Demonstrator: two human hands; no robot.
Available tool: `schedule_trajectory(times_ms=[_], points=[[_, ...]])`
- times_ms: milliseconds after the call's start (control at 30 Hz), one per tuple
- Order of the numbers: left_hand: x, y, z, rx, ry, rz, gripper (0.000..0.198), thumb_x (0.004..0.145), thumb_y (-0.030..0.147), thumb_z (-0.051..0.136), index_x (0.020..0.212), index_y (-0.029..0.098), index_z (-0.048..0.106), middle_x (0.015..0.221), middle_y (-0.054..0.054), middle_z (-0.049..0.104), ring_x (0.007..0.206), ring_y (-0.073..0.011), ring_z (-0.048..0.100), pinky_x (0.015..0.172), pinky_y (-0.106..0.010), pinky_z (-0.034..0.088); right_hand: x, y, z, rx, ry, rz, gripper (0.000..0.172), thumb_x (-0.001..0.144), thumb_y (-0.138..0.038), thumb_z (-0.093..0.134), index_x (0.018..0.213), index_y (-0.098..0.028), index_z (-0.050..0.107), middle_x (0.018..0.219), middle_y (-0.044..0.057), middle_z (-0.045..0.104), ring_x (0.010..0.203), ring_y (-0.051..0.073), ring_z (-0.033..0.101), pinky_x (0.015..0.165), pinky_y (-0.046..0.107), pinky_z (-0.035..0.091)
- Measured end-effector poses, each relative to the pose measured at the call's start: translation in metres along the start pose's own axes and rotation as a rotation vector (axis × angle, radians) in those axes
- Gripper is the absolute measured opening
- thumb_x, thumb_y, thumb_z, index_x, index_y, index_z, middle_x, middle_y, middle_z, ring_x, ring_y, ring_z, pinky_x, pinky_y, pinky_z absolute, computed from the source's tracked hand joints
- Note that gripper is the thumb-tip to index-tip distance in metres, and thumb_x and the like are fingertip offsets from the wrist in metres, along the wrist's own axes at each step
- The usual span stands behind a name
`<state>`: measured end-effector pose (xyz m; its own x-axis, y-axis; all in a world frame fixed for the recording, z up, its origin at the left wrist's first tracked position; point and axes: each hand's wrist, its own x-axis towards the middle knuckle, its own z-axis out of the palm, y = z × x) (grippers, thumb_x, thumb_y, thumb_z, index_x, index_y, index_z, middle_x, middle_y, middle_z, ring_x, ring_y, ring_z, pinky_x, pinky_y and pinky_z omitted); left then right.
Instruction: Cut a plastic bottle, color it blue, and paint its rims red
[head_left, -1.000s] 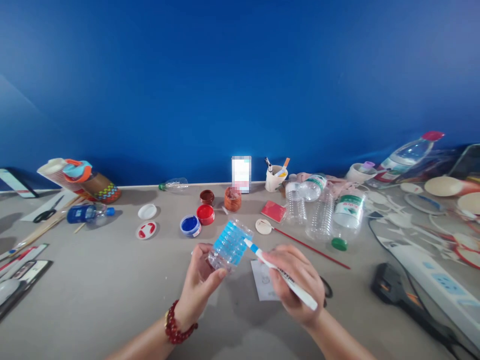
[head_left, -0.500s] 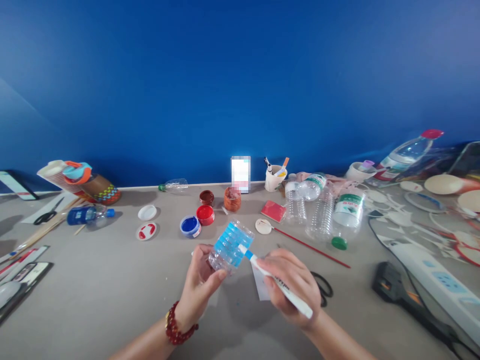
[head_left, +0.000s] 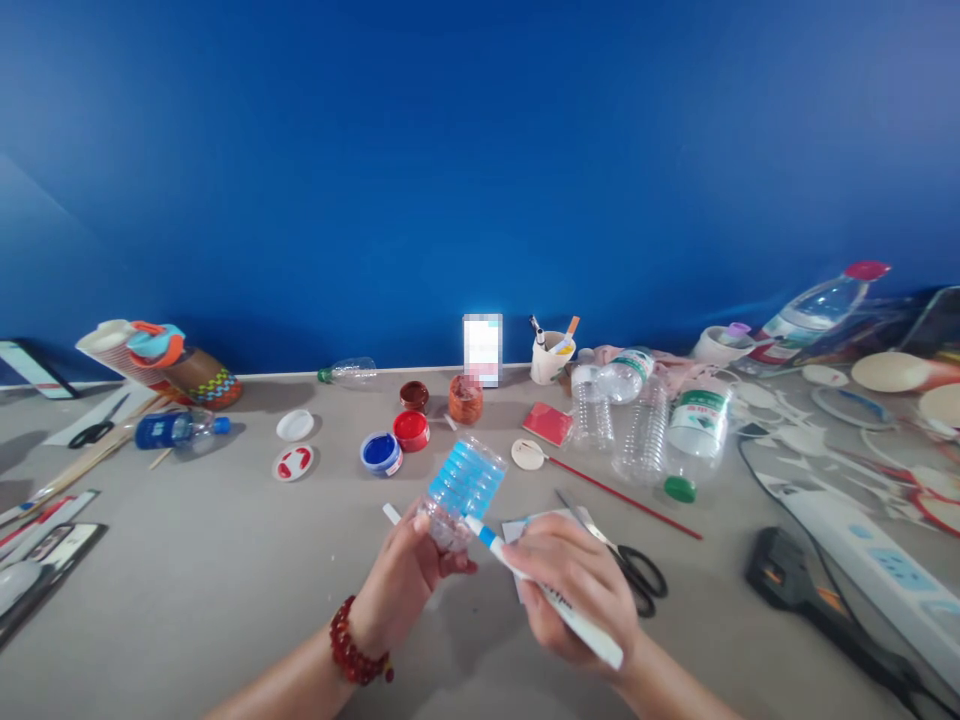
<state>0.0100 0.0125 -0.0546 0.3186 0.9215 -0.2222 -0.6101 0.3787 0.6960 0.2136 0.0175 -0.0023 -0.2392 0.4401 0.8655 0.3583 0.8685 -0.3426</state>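
My left hand (head_left: 409,570), with a red bead bracelet at the wrist, grips the lower end of a cut clear plastic bottle (head_left: 466,482). Blue colour covers much of its ribbed side, and the bottle leans to the upper right. In my right hand (head_left: 574,590) is a white paint marker (head_left: 559,605) with a blue band, held like a pen. Its tip meets the bottle near the lower edge of the blue area. Scissors (head_left: 637,570) with black handles and a white paper (head_left: 516,560) lie partly behind my right hand.
Open paint jars, blue (head_left: 381,454) and red (head_left: 411,431), stand beyond the bottle. A red-handled brush (head_left: 622,497) rests to their right. Farther right are clear bottles (head_left: 641,440), a glue gun (head_left: 780,570) and a power strip (head_left: 862,550). A blue-labelled bottle (head_left: 176,429) lies left.
The marker tip has moved down and left along the bottle. My left hand has shifted its grip and turned the bottle slightly. More of the scissors shows now.
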Motion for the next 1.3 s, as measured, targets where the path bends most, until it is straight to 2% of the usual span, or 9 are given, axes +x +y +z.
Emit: schedule_trajectory(times_ms=[167,300,467,600,767,900,1033,1200,1300], points=[[-0.0002,-0.0005,-0.0007,-0.124,-0.057,-0.08,0.036,0.084,0.049,0.07,0.096,0.015,0.071,0.086,-0.007,0.074,0.068,-0.0156,0.065,0.075,-0.033,0.053,-0.0018,0.0006,0.0009,-0.031,0.047,0.008,0.039,0.076,0.002,0.053,0.108,-0.017,0.065,0.074,0.005,0.074,0.057,0.015,0.066,0.063,0.03,0.059],[0.0004,0.0002,0.0003,-0.182,-0.077,-0.119,0.034,0.086,0.047,0.069,0.094,0.015,0.073,0.085,-0.007,0.076,0.07,-0.0158,0.068,0.075,-0.031,0.054,-0.0025,0.0002,0.0017,0.041,-0.003,-0.04,0.039,0.074,0.001,0.053,0.108,-0.014,0.065,0.07,0.005,0.073,0.056,0.015,0.065,0.06,0.029,0.059],[0.0004,0.0032,0.0032,-0.228,-0.084,-0.139,0.034,0.085,0.046,0.069,0.095,0.014,0.075,0.086,-0.009,0.077,0.069,-0.0159,0.069,0.073,-0.029,0.057,-0.0011,-0.0004,0.0024,0.003,0.058,-0.008,0.038,0.075,0.002,0.052,0.105,-0.015,0.065,0.073,0.006,0.074,0.059,0.015,0.067,0.062,0.029,0.059],[0.0001,0.0039,0.0035,-0.282,-0.11,-0.182,0.035,0.087,0.046,0.068,0.091,0.012,0.075,0.082,-0.01,0.077,0.069,-0.0157,0.069,0.072,-0.027,0.057,-0.0007,-0.0012,0.0027,0.046,0.006,-0.052,0.038,0.074,0.001,0.052,0.107,-0.014,0.065,0.067,0.004,0.071,0.055,0.015,0.064,0.059,0.029,0.059],[0.0013,0.0034,0.0016,-0.316,-0.099,-0.232,0.04,0.085,0.047,0.069,0.098,0.009,0.075,0.087,-0.014,0.077,0.067,-0.0144,0.068,0.071,-0.026,0.058,-0.0025,-0.0006,0.0017,0.003,0.035,0.001,0.039,0.075,0.001,0.052,0.107,-0.016,0.065,0.073,0.005,0.074,0.058,0.015,0.067,0.062,0.03,0.06],[0.0009,0.0044,0.0018,-0.345,-0.107,-0.247,0.037,0.085,0.046,0.069,0.093,0.01,0.075,0.083,-0.012,0.077,0.066,-0.0141,0.068,0.07,-0.026,0.058,-0.0036,0.0016,0.0012,0.026,0.014,-0.05,0.039,0.075,0.0,0.052,0.109,-0.014,0.065,0.07,0.005,0.073,0.056,0.016,0.066,0.061,0.03,0.059],[0.0005,0.0038,0.0002,-0.33,-0.099,-0.265,0.043,0.084,0.047,0.071,0.101,0.008,0.074,0.09,-0.015,0.077,0.066,-0.0143,0.068,0.071,-0.026,0.059,-0.004,0.0053,-0.0008,-0.038,0.07,0.058,0.038,0.078,0.001,0.053,0.11,-0.017,0.066,0.076,0.006,0.075,0.06,0.016,0.068,0.062,0.032,0.058],[0.0014,0.0024,-0.0023,-0.312,-0.09,-0.237,0.041,0.085,0.047,0.069,0.099,0.009,0.074,0.088,-0.015,0.077,0.068,-0.0153,0.069,0.071,-0.027,0.059,-0.0044,0.0058,-0.0017,-0.024,0.044,-0.01,0.037,0.079,0.0,0.054,0.11,-0.016,0.067,0.08,0.006,0.077,0.064,0.017,0.071,0.067,0.031,0.06],[0.0014,0.0038,-0.0016,-0.332,-0.096,-0.268,0.042,0.084,0.048,0.07,0.1,0.009,0.073,0.089,-0.015,0.077,0.066,-0.0141,0.068,0.071,-0.026,0.059,-0.0037,0.0055,-0.0021,-0.044,0.079,0.077,0.037,0.08,-0.001,0.054,0.11,-0.018,0.067,0.078,0.005,0.075,0.062,0.017,0.068,0.064,0.032,0.059]])
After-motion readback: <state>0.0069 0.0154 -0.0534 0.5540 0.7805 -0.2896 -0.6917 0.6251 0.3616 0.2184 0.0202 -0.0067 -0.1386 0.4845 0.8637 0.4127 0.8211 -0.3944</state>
